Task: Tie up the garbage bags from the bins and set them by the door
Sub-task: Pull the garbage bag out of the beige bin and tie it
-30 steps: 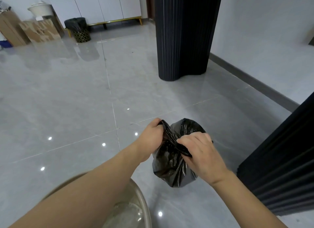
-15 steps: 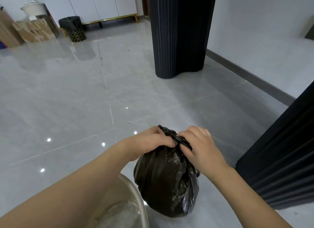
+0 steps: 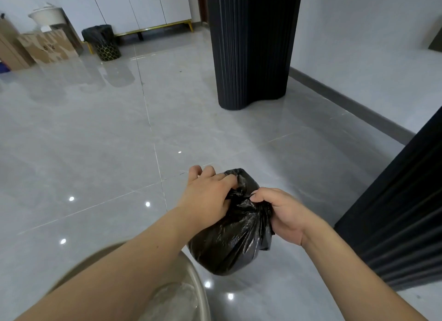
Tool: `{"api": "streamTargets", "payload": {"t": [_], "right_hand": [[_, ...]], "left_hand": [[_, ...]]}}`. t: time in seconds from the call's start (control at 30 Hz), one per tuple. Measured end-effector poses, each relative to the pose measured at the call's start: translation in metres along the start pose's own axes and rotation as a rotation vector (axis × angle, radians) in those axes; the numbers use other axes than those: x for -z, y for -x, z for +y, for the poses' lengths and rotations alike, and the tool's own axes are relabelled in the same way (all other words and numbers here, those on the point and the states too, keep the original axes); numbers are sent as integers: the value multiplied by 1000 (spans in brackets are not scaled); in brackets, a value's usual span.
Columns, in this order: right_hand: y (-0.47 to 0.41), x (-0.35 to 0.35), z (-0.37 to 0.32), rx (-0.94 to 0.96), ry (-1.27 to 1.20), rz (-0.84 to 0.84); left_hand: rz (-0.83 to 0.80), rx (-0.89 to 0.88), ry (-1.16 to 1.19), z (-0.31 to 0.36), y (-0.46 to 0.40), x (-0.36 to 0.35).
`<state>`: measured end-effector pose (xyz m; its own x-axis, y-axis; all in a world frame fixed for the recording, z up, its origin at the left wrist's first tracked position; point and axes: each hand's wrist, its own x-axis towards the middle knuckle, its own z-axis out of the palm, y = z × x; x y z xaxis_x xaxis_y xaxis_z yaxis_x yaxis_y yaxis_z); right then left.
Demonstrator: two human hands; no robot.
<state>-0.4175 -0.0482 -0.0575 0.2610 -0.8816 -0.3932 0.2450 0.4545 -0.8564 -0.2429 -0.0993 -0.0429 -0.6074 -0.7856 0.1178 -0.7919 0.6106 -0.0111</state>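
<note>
Two bare hands are seen from above, closed together on the gathered neck of a small, glossy black plastic garbage bag (image 3: 235, 239). The left hand (image 3: 209, 196) is pressed over the top of the bag, fingers curled into the bunched film; two fingers are raised clear. The right hand (image 3: 284, 215) is pinched on the twisted neck from the other side, thumb and forefinger nearly touching the left. Whether a knot has been formed cannot be told; the neck is hidden between the fingers.

The bag is held in the air, above the glossy grey tiled floor (image 3: 95, 141) and just beside the rim of a round beige bin (image 3: 198, 285) at the lower edge of the view. Further out, a black fluted pillar (image 3: 251, 45) stands ahead, and a second bin lined in black plastic (image 3: 102, 42) sits by white cabinets, near cardboard boxes (image 3: 45, 47). No door is clearly identified.

The tying step is judged to be in progress. The thin film could be torn if pulled too hard, and a loose twist could slip open if either pinch is released early, so that rubbish is spilled on the floor.
</note>
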Motion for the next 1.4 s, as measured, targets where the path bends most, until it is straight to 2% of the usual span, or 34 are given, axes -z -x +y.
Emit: {"api": "streamTargets", "payload": {"t": [0.1, 0.2, 0.27, 0.33, 0.43, 0.63, 0.83, 0.93, 1.13, 1.4], "right_hand": [[-1, 4, 1, -55, 49, -8], [-4, 6, 3, -67, 74, 78], [-5, 7, 4, -64, 75, 133], [-6, 5, 5, -58, 49, 163], [-8, 3, 8, -19, 0, 217], [-13, -2, 7, 99, -10, 291], [-11, -6, 7, 169, 148, 412], [-12, -6, 9, 181, 178, 434], [-19, -4, 15, 176, 233, 469], [-19, -6, 20, 205, 317, 494]], "left_hand": [[-9, -5, -45, -4, 2, -6], [-90, 66, 24, -8, 5, -8], [-196, 124, 235, -7, 8, -1], [-272, 221, 542, -3, 10, 11], [-221, 307, 857, -1, 11, 19], [-299, 381, 788, 1, 10, -1], [-254, 536, 979, 2, 6, 0], [-287, 589, 1102, 2, 4, 2], [-314, 606, 1043, 5, 5, -1], [-272, 800, 1258, 3, -4, 7]]}}
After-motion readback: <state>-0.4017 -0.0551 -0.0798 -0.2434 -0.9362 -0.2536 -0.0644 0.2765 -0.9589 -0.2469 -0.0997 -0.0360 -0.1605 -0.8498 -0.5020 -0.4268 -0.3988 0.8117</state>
